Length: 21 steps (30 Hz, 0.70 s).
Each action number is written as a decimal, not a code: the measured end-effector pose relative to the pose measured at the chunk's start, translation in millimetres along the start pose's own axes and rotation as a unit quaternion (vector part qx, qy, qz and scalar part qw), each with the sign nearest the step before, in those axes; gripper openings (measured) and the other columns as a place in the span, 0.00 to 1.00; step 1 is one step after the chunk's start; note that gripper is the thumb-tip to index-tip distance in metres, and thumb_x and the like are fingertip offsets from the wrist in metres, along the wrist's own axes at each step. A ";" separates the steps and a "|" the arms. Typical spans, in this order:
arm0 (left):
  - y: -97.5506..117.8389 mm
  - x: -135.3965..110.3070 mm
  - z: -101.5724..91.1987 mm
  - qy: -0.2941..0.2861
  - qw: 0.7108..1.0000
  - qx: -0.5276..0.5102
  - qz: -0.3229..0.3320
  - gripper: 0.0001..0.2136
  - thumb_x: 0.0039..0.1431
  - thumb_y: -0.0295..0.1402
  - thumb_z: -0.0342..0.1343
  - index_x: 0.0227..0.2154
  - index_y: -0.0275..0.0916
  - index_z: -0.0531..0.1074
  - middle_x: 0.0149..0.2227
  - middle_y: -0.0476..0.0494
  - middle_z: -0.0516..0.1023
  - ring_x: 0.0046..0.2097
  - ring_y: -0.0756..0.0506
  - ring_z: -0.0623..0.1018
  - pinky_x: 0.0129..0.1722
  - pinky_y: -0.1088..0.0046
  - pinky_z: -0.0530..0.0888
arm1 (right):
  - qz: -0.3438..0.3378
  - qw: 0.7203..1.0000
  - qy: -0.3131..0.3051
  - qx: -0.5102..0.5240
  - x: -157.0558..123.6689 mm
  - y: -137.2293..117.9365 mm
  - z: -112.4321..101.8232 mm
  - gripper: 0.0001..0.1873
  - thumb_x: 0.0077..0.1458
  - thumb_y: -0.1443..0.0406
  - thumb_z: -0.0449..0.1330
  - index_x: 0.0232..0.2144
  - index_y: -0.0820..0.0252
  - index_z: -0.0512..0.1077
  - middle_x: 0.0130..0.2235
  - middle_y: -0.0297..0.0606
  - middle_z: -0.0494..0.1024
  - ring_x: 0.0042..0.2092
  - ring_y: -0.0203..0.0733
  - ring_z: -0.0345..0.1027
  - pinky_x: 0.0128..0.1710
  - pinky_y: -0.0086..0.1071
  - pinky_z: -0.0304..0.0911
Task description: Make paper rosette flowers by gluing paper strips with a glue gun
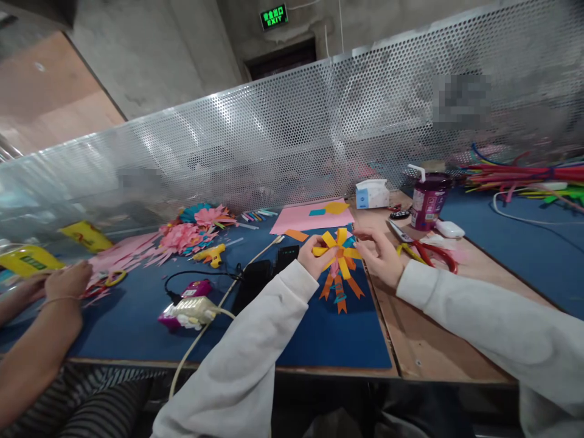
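Observation:
A paper flower (342,271) with yellow looped petals lies between my two hands, with forked orange strips and blue-green curls hanging below it. My left hand (312,258) is closed, pinching the flower at its left side. At the right petals, my right hand (381,258) has its fingers bent together at the edge of the flower; its fingertips are small and partly hidden. An orange paper strip (296,235) is on the blue mat (337,350) just beyond my left hand.
Red-handled scissors (433,255), a purple cup (429,204) and a tissue pack (372,194) are to the right. Left are a power strip (191,311), a yellow glue gun (210,255) and pink paper flowers (187,237). A co-worker's hands (68,283) work at far left. A perforated metal screen (274,134) stands behind.

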State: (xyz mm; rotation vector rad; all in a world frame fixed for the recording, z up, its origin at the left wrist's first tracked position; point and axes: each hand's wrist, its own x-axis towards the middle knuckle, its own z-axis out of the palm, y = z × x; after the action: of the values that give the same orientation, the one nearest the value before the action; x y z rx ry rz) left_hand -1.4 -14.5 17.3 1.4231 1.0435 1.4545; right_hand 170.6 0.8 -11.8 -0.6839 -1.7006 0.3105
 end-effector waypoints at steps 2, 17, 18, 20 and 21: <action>3.4 -3.0 1.6 -0.005 1.000 0.020 0.012 0.15 0.35 0.36 0.67 0.25 0.37 0.68 0.22 0.51 0.75 0.23 0.53 0.73 0.24 0.78 0.69 | -0.003 1.000 -0.002 0.000 0.9 -0.4 1.4 0.09 0.55 0.60 0.56 0.39 0.56 0.67 0.40 0.41 0.72 0.44 0.44 0.68 0.45 0.42 0.66; 2.0 -6.0 -0.4 -0.049 0.995 0.068 0.053 0.12 0.40 0.35 0.64 0.26 0.38 0.68 0.24 0.50 0.74 0.24 0.50 0.72 0.27 0.75 0.68 | -0.024 0.998 -0.062 -0.001 1.1 -2.9 1.7 0.06 0.53 0.64 0.56 0.34 0.56 0.72 0.37 0.40 0.75 0.41 0.45 0.69 0.42 0.41 0.65; 0.7 -5.7 -0.8 -0.050 0.995 0.071 0.057 0.11 0.41 0.35 0.64 0.26 0.39 0.68 0.23 0.50 0.73 0.24 0.51 0.71 0.26 0.75 0.67 | -0.026 0.998 -0.063 -0.001 1.1 -3.2 1.7 0.06 0.53 0.64 0.56 0.33 0.56 0.71 0.36 0.40 0.75 0.40 0.44 0.69 0.42 0.41 0.65; -0.8 -5.2 -1.2 -0.051 0.994 0.073 0.064 0.11 0.41 0.35 0.63 0.27 0.39 0.68 0.23 0.51 0.73 0.23 0.51 0.71 0.26 0.75 0.67 | -0.028 0.998 -0.064 0.001 1.2 -4.2 1.5 0.05 0.53 0.64 0.56 0.32 0.56 0.71 0.35 0.40 0.75 0.40 0.44 0.69 0.41 0.40 0.65; -0.9 -5.1 -1.3 -0.052 0.994 0.072 0.066 0.11 0.41 0.35 0.63 0.27 0.39 0.68 0.23 0.51 0.73 0.24 0.51 0.71 0.26 0.75 0.67 | -0.030 0.997 -0.064 0.003 1.2 -4.8 1.4 0.05 0.53 0.64 0.55 0.32 0.56 0.71 0.35 0.40 0.74 0.39 0.43 0.69 0.41 0.39 0.65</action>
State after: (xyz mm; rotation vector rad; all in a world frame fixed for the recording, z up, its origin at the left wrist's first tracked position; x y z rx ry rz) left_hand -2.5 -19.0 14.9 1.6814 1.0225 1.4051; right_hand 167.9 -2.0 -8.6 -0.6191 -1.8378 0.3236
